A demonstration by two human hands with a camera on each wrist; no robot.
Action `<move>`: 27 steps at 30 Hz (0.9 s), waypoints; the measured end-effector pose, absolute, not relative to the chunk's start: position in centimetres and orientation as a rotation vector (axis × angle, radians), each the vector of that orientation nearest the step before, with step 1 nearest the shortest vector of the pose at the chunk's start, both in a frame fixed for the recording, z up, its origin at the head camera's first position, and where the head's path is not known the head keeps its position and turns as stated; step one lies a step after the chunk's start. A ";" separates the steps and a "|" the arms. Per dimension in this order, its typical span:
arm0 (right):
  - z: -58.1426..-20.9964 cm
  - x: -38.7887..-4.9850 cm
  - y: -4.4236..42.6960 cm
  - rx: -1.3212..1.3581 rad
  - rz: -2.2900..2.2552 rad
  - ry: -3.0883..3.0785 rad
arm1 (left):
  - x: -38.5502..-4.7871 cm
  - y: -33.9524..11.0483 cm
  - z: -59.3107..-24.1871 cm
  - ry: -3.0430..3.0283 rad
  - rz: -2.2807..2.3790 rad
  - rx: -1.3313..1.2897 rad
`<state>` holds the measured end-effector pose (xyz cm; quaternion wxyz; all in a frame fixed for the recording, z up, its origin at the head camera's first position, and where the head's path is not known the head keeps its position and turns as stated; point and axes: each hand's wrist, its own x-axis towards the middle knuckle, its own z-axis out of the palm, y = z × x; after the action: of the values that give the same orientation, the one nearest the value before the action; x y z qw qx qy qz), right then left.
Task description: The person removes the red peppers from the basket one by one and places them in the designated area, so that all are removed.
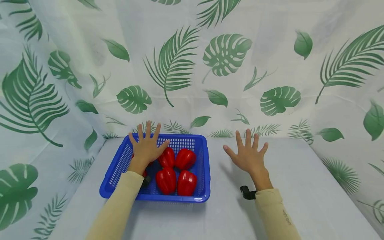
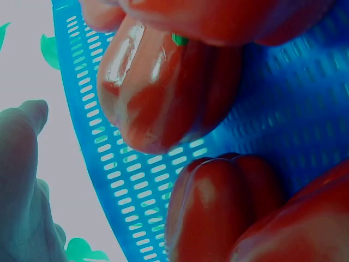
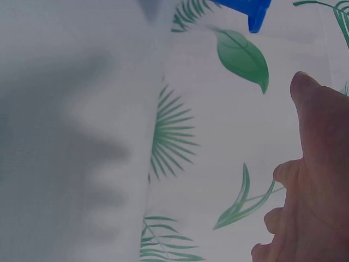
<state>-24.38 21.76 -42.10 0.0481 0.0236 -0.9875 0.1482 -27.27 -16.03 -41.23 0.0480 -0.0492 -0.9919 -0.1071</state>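
Observation:
A blue plastic basket [image 1: 207, 166] with slotted walls stands on the table and holds several red bell peppers [image 1: 186, 183]. Over the basket's left part my left hand [image 1: 146, 148] is spread with straight fingers, holding nothing. It hides some of the peppers beneath it. In the left wrist view, one pepper [image 2: 158, 93] with a bit of green stem lies close to the slotted wall, and the hand [image 2: 19, 180] is at the left edge. My right hand [image 1: 248, 156] hovers to the right of the basket, fingers spread, with nothing in it; its shadow falls on the table.
A white table [image 1: 228, 213] lies under the basket. White cloth [image 1: 186, 113] printed with green leaves hangs behind and along both sides. A black strap with a wrist camera [image 1: 247, 192] sits at the right wrist. The basket's corner [image 3: 256, 13] shows in the right wrist view.

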 end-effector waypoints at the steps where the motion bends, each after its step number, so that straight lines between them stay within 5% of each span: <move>1: -42.1 -24.4 21.7 0.073 0.454 -3.009 | -27.2 -16.0 -41.3 -3.022 -0.329 -0.149; 27: -42.6 -25.1 20.8 0.143 0.513 -2.961 | -26.0 -17.6 -39.7 -3.023 -0.426 -0.098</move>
<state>-25.11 20.75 -42.58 0.0666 0.0474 -0.9820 0.1700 -26.02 -17.57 -39.74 0.0435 -0.0320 -0.9888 -0.1392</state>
